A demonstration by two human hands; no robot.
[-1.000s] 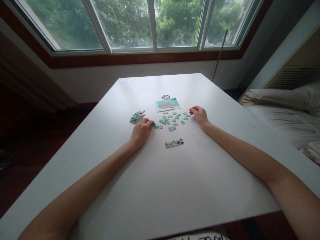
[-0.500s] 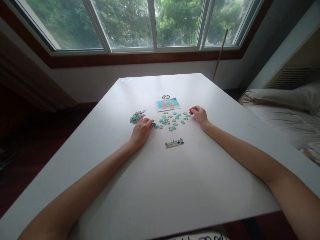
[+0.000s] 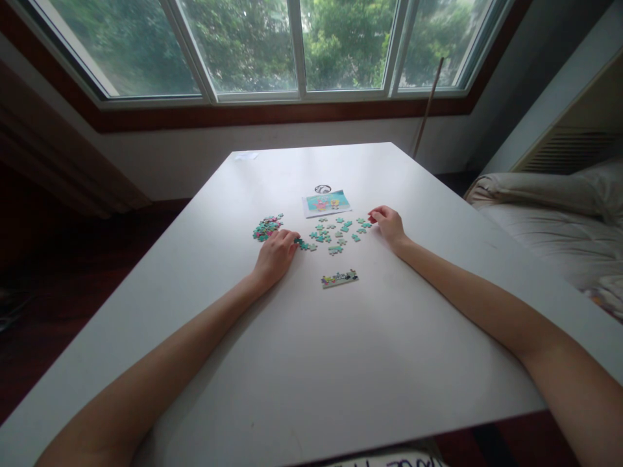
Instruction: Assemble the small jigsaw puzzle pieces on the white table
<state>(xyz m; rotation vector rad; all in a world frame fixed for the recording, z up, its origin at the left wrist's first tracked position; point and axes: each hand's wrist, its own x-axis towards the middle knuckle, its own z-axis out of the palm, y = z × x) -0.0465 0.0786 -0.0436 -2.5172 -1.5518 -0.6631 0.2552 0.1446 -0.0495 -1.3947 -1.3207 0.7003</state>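
Observation:
My left hand (image 3: 278, 251) rests on the white table with bent fingers. Its fingertips meet at teal jigsaw puzzle pieces (image 3: 304, 246), right beside a heaped pile of mixed puzzle pieces (image 3: 265, 228). On the other side, my right hand (image 3: 388, 224) lies with curled fingers at the edge of the scattered pale-green pieces (image 3: 339, 234); whether a piece sits in its fingertips is hidden. Nearer to me is a joined puzzle strip (image 3: 339, 279) with yellow and dark patterns. A picture card (image 3: 326, 203) with cartoon figures lies beyond the scattered pieces.
All of this is on a white table (image 3: 311, 363). Behind the card is a small dark round outline (image 3: 322, 189). A pale sheet (image 3: 246, 156) lies at the far left corner. A thin stick (image 3: 428, 107) leans by the window, and a cushioned seat (image 3: 530, 214) stands at right.

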